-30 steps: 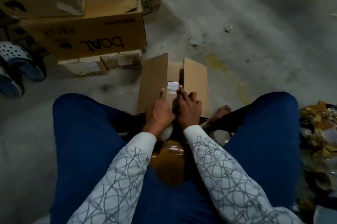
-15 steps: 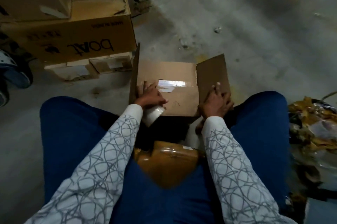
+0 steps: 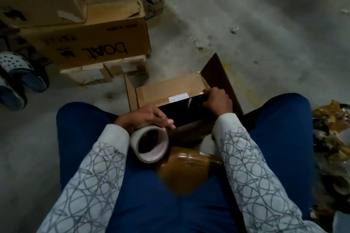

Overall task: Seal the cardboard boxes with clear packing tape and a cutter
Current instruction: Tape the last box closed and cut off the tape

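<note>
On the floor (image 3: 255, 24), near a stack (image 3: 98, 43) at the left, the box (image 3: 168, 90) stands between the person's knees (image 3: 284, 122) with its top not closed. The right hand (image 3: 216, 101) is curled round the edge of a flap (image 3: 222, 77) on the box's right side. The left hand (image 3: 145, 117) grips the tape (image 3: 151, 144) by its rim, just beside the box. I judge the step is folding the flaps; next they must lie flat and meet, before tape goes over the seam. No cutter is visible

- Long sleeves (image 3: 91, 176), pale grey-white, scribbled all over with dark looping lines.
- Deep blue trousers (image 3: 85, 128) on both legs.
- Bare left hand (image 3: 149, 117) and right hand (image 3: 216, 100).
</note>
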### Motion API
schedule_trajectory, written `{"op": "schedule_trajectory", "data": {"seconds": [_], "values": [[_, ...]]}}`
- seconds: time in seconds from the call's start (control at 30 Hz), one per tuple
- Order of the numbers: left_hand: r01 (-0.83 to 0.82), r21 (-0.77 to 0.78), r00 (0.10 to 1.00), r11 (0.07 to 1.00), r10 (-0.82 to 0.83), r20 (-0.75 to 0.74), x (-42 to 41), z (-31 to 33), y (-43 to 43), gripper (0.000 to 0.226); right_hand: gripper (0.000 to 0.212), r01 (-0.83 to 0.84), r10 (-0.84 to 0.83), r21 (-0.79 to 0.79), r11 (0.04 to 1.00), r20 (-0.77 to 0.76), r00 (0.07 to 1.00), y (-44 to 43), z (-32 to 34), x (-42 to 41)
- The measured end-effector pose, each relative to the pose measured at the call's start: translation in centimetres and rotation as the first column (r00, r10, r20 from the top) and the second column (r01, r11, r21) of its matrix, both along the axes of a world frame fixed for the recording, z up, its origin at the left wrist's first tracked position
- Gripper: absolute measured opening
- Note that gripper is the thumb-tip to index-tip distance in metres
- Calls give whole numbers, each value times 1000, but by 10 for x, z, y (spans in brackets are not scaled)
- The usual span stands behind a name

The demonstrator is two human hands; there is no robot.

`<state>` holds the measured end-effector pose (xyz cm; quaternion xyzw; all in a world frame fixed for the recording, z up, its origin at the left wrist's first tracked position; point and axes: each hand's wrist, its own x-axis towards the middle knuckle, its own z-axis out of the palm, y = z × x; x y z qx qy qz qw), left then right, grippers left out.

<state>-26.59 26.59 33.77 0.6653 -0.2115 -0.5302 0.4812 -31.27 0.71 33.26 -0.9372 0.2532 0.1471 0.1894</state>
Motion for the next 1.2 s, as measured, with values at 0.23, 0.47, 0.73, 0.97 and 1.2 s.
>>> {"op": "schedule_trajectory", "data": {"seconds": [0.23,0.47,0.73,0.97,1.2], "values": [[3,4,1000,1000,-3,28,-37,11,-7,42,87,-329,332,102,939,-18,943,22,-25,17],[-169,366,736,915,-130,664,-73,45,-18,35,112,-448,432,84,890,160,888,17,-16,66],[-315,411,843,855,53,535,-86,44,-18,39,118,-462,443,144,875,143,885,15,-3,115],[-562,-54,827,825,559,-64,-75,19,-17,32,114,-441,416,138,887,179,892,16,-8,112],[-669,-97,729,737,624,-281,-65,5,-25,27,111,-468,435,93,879,249,865,11,-15,90]]}}
